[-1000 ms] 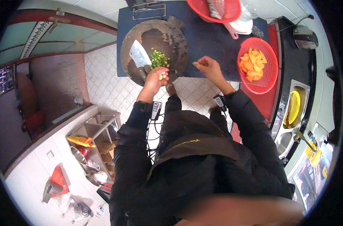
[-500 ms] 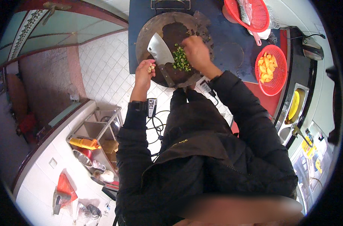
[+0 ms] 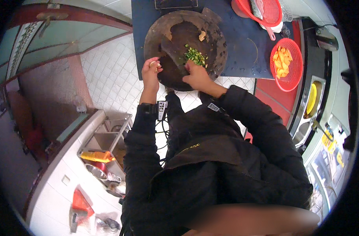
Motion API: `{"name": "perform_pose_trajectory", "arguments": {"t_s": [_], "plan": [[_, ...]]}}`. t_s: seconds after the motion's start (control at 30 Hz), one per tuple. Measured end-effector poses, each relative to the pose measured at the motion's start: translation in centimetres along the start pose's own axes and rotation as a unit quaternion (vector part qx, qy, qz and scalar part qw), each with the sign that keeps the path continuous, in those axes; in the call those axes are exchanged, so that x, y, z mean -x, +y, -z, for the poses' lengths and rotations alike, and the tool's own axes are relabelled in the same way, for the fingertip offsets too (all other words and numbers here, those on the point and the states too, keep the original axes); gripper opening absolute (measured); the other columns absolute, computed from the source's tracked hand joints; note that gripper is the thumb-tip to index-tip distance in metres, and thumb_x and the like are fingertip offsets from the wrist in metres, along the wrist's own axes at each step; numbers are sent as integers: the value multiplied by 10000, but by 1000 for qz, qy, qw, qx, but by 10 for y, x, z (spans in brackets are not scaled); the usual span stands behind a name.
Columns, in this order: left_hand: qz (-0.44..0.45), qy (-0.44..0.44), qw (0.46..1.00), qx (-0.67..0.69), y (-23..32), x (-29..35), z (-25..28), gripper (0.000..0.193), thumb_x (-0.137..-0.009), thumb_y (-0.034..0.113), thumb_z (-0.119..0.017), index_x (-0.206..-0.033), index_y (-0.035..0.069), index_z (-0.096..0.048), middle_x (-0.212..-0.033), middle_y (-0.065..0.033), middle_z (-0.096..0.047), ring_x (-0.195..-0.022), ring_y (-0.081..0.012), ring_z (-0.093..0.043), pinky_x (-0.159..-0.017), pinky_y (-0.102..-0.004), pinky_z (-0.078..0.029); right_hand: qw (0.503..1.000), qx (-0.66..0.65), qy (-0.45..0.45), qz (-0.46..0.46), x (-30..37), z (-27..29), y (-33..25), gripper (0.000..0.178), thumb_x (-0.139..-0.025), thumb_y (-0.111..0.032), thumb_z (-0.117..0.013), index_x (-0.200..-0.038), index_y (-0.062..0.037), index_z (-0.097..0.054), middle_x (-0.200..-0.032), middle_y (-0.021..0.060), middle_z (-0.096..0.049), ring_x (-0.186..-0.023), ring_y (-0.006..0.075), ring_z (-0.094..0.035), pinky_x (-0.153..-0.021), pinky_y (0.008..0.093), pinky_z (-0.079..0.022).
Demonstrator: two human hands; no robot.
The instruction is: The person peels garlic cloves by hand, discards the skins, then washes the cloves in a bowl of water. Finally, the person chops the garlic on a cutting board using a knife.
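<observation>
Two bare hands over a big round chopping board, which sits on a dark blue surface. L hand is at the board's near-left edge, fingers curled w/ the tips pinching a few small pale pieces. Can't count them, mostly hidden, prob peeled cloves imo.

R hand is down at the near side of the board, fingers closed at the near end of a cleaver. Handle's hidden by the hand, so can't see the exact grip tbh. Blade looks dark from up here and points away to the far left, over the board.

Chopped green bits are in a loose pile on the board, just right of the blade and just beyond the R hand. Tan lump (ginger-ish?) is on its own a bit farther back, same board.

Rest of the surface: red basket at the right end w/ orange chunks in it, and another red basket at the far right corner w/ smth silvery inside. Pink handle sticks out just below that one. Wire rack at the back, beyond the board, partly cut off.
</observation>
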State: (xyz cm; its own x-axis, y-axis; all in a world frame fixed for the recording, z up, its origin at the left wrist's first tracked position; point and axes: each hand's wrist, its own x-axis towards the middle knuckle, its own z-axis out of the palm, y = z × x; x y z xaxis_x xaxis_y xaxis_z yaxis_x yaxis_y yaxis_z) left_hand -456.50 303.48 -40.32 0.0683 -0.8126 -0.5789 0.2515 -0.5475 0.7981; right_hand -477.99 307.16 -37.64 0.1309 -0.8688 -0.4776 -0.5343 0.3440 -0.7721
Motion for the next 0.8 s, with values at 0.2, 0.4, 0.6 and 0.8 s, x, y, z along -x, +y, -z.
{"name": "perform_pose_trajectory", "arguments": {"t_s": [0.2, 0.4, 0.6, 0.8], "plan": [[-68, -105, 992, -32, -3, -23, -33, 202, -898, 59, -595, -1089, 28, -653, -1050, -56, -648, -955, -145, -603, -860, -269, -491, 872, -476, 2, -114, 26, 24, -12, 274, -754, -21, -514, -1027, -29, -498, -711, 60, -500, -499, 150, -490, -428, 301, -418], [-294, -144, 906, -269, -21, -27, -39, 150, -880, 18, -583, -1011, 38, -652, -1044, -117, -653, -974, -286, -620, -886, -364, -482, 877, -451, 124, -109, 58, -1, -13, 213, -782, 1, -486, -993, -29, -476, -708, 55, -492, -471, 140, -464, -416, 281, -393], [-371, -203, 846, -324, -33, -21, -27, 276, -827, -11, -651, -1089, 76, -646, -1199, -90, -652, -1145, -299, -595, -1135, -464, -347, 905, -362, 173, -142, 76, -22, -8, 103, -850, -13, -509, -933, -54, -464, -649, 14, -469, -463, 114, -442, -404, 266, -354], [-375, -200, 815, -394, -16, -18, -14, 440, -773, 66, -746, -1196, 105, -631, -1269, -87, -623, -1200, -307, -562, -1121, -457, -353, 958, -121, 215, -144, 86, -25, -12, 261, -984, -289, -568, -1078, -53, -507, -749, 182, -648, -657, 313, -652, -582, 417, -486]]}}
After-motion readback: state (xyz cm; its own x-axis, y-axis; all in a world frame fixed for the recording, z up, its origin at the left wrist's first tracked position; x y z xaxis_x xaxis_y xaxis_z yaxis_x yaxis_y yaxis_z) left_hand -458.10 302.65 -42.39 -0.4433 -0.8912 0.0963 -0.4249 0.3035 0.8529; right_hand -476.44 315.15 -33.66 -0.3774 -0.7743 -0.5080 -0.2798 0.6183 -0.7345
